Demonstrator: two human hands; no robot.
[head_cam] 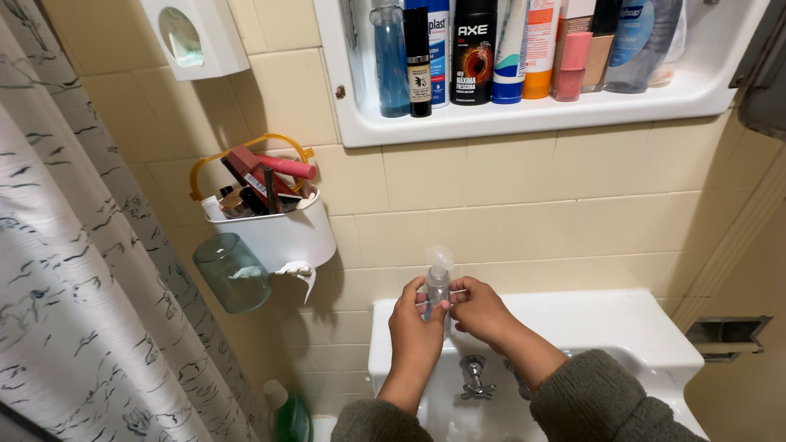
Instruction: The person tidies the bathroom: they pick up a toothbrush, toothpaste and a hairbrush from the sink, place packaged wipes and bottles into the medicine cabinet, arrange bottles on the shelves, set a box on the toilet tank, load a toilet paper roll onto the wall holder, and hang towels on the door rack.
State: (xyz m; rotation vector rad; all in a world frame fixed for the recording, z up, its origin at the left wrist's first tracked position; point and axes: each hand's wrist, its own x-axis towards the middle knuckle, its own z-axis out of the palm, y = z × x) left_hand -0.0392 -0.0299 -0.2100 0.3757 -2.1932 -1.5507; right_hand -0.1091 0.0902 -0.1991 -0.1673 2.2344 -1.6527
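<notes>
A small clear spray bottle (438,274) with a translucent cap stands upright on the back ledge of a white sink (622,323). My left hand (416,323) wraps around its lower left side. My right hand (481,309) pinches the bottle from the right, fingertips touching its body. Both forearms wear grey-green sleeves and reach up from the bottom of the view.
A recessed white shelf (524,115) above holds several bottles and cans. A white wall caddy (274,229) with a yellow handle holds cosmetics, a green cup (233,274) hanging beside it. A patterned shower curtain (74,286) fills the left. A chrome tap handle (473,378) sits below my hands.
</notes>
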